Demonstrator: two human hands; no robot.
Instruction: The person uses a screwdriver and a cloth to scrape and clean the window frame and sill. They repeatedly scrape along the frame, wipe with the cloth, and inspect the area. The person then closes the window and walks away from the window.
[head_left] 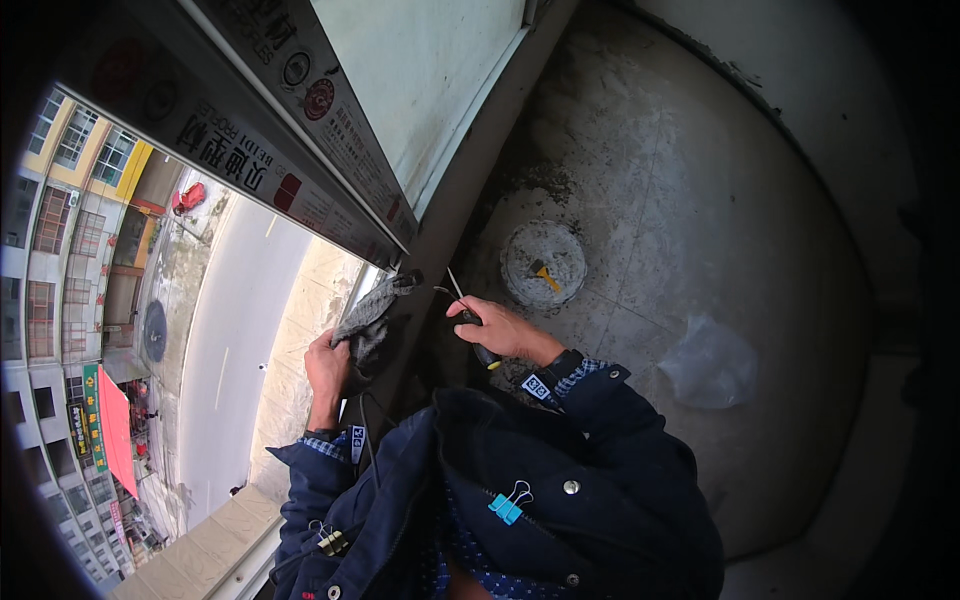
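Note:
My left hand (328, 372) is closed around a crumpled grey cloth (372, 312), beside the lower corner of an open window frame (340, 225). The cloth stretches up to the sill at that corner. A screwdriver (487, 357) with a black and yellow handle is gripped in my right hand (508, 332). Its metal shaft points up and left toward the frame, apart from it. Beside the shaft is a thin curved dark piece, too small to make out. My fingers partly hide the handle.
A round, whitish, plaster-stained container (543, 250) stands right of the wall, with a yellow-handled scraper (545, 277) in it. A clear plastic bag (710, 365) lies on the dusty floor (640, 200). Left of the sill is a drop to a street (220, 350).

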